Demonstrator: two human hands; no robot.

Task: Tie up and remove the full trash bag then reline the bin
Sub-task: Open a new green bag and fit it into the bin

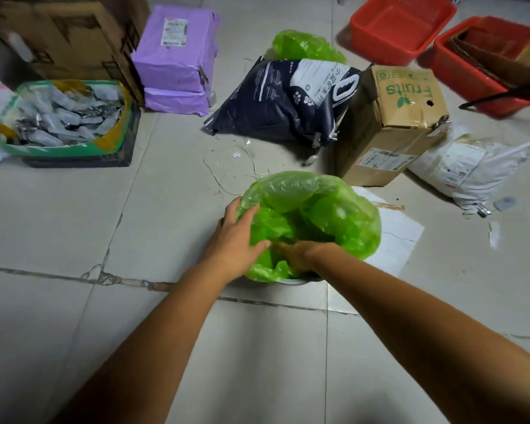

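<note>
The tiled floor carries all items. The green bag sits over the bin at centre frame; only a sliver of the bin's pale near rim shows below the plastic. A second green bag lies well apart at the far side, so the step in hand is probably relining.

Orientation: the green bag billows up and away from the person. Its long axis runs from the near rim toward the fruit box. Which end is the mouth cannot be told; the folds hide it.

The hands: the left hand lies spread on the bag's left flank, fingers straight. The right hand is pushed into the near folds. Its fingers are covered, so whether it pinches the film cannot be told.

Hazards:
- Trapped air: the bag stays ballooned and does not seat in the bin.
- Thin film: a hard downward push may tear it.
- Uneven pull: the edge may slip off the rim.
</note>
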